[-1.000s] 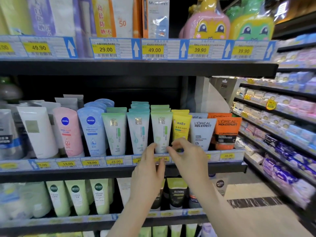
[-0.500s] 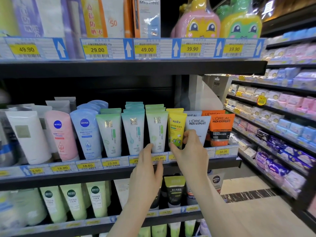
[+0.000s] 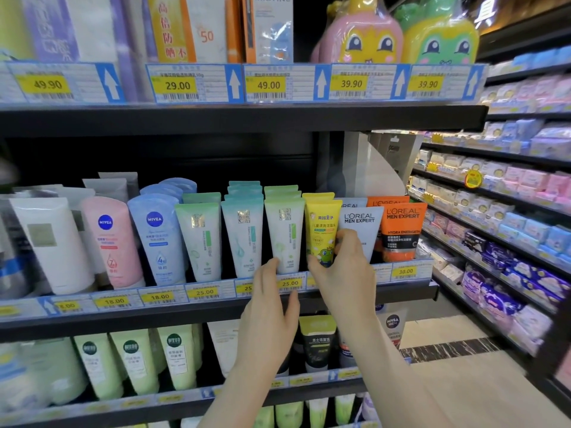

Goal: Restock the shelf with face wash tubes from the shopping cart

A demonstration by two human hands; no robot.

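Smooth, satin plastic yellow face wash tube (image 3: 321,230) stands among soft-sheen plastic tubes along the front edge of the matt black metal shelf (image 3: 185,319). Glossy paper price labels (image 3: 204,292) sit behind clear plastic strip.

Both forearms raised from below, bare, angled up and inward. Left hand (image 3: 268,307) seen from the back, fingers (image 3: 268,267) straight and close together, tips up, thumb out to the side. Right hand (image 3: 347,273) higher, just beside the left, thumb and curled fingers pinching, wrist bent slightly left.
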